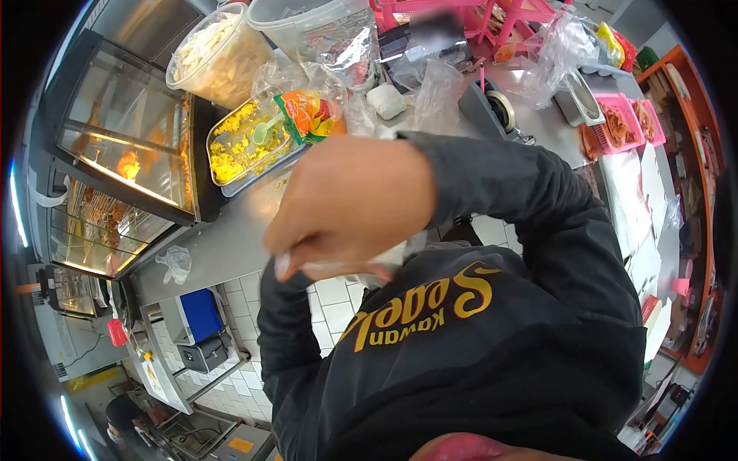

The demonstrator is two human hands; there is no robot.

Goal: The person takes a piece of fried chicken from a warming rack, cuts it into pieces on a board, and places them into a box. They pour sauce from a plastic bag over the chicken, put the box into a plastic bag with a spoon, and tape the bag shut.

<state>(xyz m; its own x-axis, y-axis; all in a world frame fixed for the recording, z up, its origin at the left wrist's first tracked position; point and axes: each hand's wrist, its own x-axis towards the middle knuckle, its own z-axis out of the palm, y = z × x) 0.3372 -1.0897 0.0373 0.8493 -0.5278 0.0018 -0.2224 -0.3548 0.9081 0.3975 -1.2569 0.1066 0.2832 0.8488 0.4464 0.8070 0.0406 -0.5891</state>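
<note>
Hands bunched close over a thin white bag

Close up, the two hands overlap so tightly that they read as one blurred mass at frame centre. Right hand [350, 203], coming off the raised dark sleeve [530, 207], sits on top with fingers curled narrow, pinching a thin white plastic bag [388, 257] that hangs just below the knuckles. Left hand [296, 257] is mostly hidden beneath it; only fingertips show at the lower left edge, touching the same bag; whether its grip is closed cannot be told. Motion blur hides the bag's contents.

Beyond the hands, just past the knuckles, a metal tray of yellow food [238, 146] rests on the steel counter [231, 246], with a pale green spoon [265, 131] lying in it. An orange printed packet [311, 114] lies at the tray's right end, touching crumpled clear plastic. Further out stand two clear plastic tubs [219, 54]. Left of the hands sits a glass heated display case [123, 146]. Right of the hands, well apart, a tape dispenser [496, 107] and pink baskets [619, 123]. Below the hands, a black hoodie with yellow lettering [430, 303].
</note>
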